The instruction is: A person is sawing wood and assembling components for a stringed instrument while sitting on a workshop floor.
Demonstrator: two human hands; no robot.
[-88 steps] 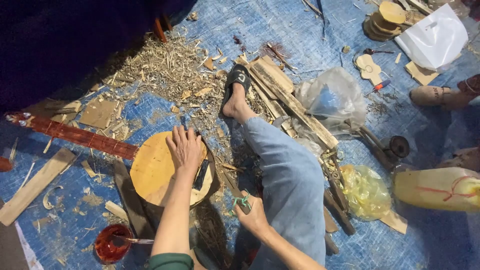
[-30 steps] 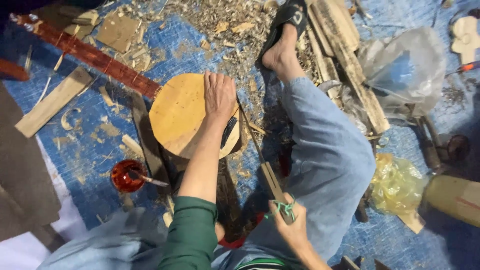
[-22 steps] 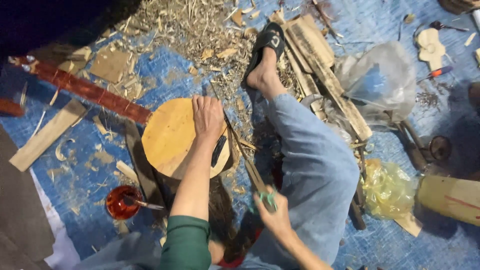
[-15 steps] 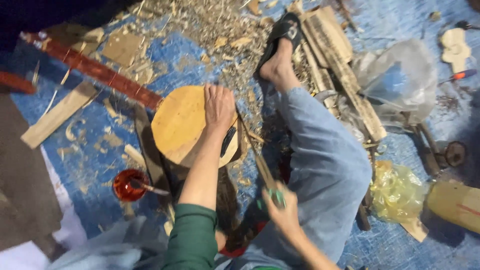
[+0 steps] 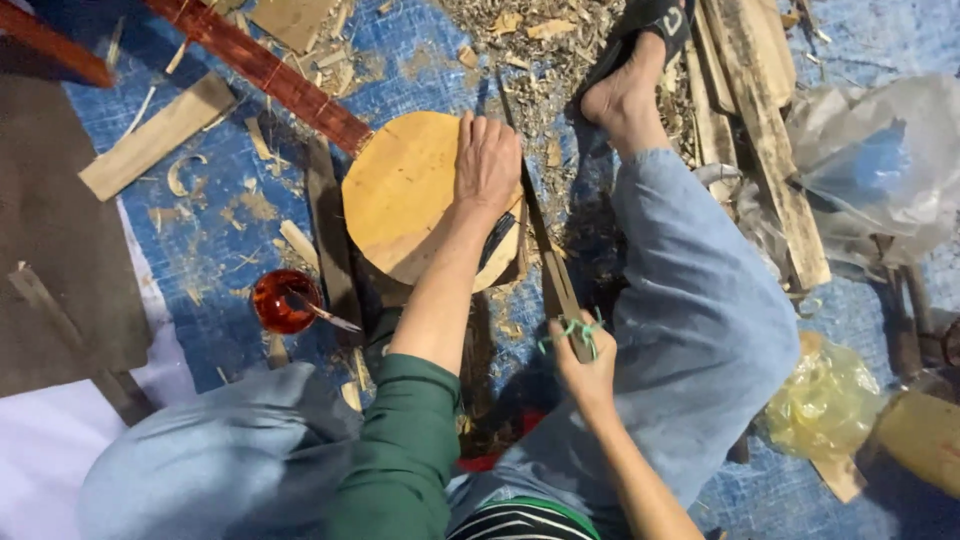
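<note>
My left hand point(image 5: 487, 160) lies flat on the right part of a round pale wooden disc point(image 5: 405, 195), pressing it down on the blue tarp. My right hand point(image 5: 585, 365) grips the wooden handle of a long narrow blade point(image 5: 548, 265), wrapped with green cord; the blade runs up along the disc's right edge. My right leg in blue jeans point(image 5: 690, 310) stretches out beside the tool, its foot in a black sandal point(image 5: 640, 25).
A small red bowl point(image 5: 283, 300) with a stick in it sits left of the disc. A red carved wooden bar point(image 5: 270, 75), planks point(image 5: 155, 135), wood shavings point(image 5: 530, 40), stacked slats point(image 5: 760, 130) and plastic bags point(image 5: 880, 160) surround me. A yellow bag point(image 5: 825, 400) lies at right.
The view has shifted and drawn closer. My left hand stays flat on the disc, and my right hand keeps its hold on the blade handle beside my leg.
</note>
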